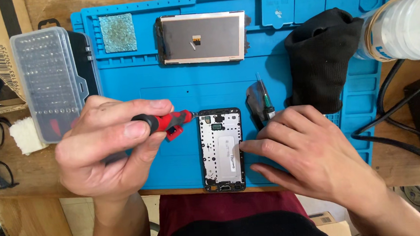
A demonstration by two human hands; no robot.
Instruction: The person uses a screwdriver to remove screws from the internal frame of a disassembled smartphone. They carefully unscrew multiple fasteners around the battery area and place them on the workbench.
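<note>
A bright blue repair mat [178,90] lay on brown wood. On it, a silver-white phone frame [221,150] had black edges. The screwdriver [167,122] beside the frame was red with a black cap. Further up the mat sat a grey display panel [203,37], a speckled green pad [118,33] and a black knit glove [320,58].

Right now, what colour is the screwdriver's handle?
Red with a black cap, on the screwdriver in the left hand; head view.

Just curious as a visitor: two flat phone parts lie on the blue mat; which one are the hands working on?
The opened phone frame at the mat's near edge; the detached screen panel lies untouched at the far side.
</note>
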